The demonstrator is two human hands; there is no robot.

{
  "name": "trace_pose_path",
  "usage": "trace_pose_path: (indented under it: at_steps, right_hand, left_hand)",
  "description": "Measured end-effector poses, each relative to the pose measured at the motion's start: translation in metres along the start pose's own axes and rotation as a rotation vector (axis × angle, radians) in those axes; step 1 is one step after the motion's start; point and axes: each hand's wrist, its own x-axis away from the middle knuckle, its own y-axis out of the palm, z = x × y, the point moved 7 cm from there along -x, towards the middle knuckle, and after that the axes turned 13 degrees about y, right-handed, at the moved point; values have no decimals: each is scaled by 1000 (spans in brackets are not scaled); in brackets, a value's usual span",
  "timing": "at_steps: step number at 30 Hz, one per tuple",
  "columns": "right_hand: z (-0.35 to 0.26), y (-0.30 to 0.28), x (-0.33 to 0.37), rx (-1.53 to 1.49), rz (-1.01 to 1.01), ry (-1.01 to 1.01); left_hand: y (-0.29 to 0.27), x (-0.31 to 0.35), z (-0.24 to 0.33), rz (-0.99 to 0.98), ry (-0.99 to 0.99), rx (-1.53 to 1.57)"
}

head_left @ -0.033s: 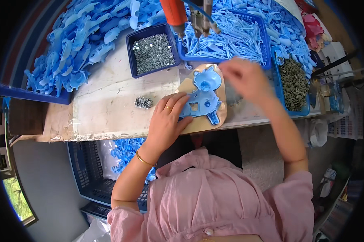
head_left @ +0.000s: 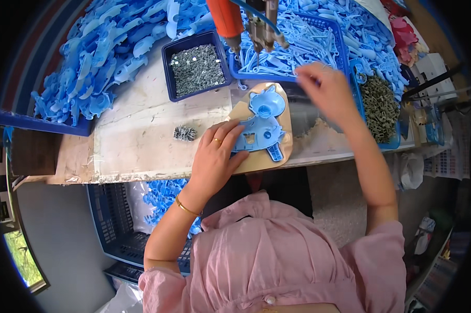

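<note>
On a rounded tan pad lies a light-blue plastic animal-shaped shell, its hollow side up, with a round cup at its far end. My left hand grips the shell's left side, fingers resting over it and thumb along the near edge. Part of the shell is hidden under that hand. My right hand hangs right of the pad, close to the near edge of a blue basket of slim light-blue plastic pieces. Its fingers are bent and smeared by motion, so I cannot make out whether they hold anything.
An orange-and-metal screwdriver head hangs above the pad's far side. A dark-blue tray of small screws stands behind my left hand, with a small screw pile nearer. Brownish clips fill a tray at right. Blue parts heap up far left.
My right hand has moved a little to the right and away from the pad's far edge. My left hand stays on the shell.
</note>
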Motion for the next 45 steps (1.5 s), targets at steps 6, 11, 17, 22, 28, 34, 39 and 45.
trace_pose_path:
  at_steps: [6,11,17,22,28,34,39,45]
  right_hand:
    - [55,-6,-45,361,79,-58]
    - [71,-22,-67,-72,-38,214]
    - [68,-49,-53,-680,-151,324]
    - [3,-27,20,-333,-516,220]
    - [-34,2,76,-309,-652,9]
    - [101,-120,45,137,78,195]
    - [166,-160,43,612,192,150]
    - [176,-171,35,449,166,217]
  left_hand:
    - [3,-3,-1,-12,1,-5]
    - [1,-2,1,-6,18,-15]
    - [-1,-8,4,-41,44,-44]
    - [-15,-24,18,-30,53,-100]
    - [19,-49,47,-138,52,277]
    - [14,-44,43,-20,-52,376]
    - [18,-52,54,-11,64,351]
    - [19,-47,49,-19,26,342]
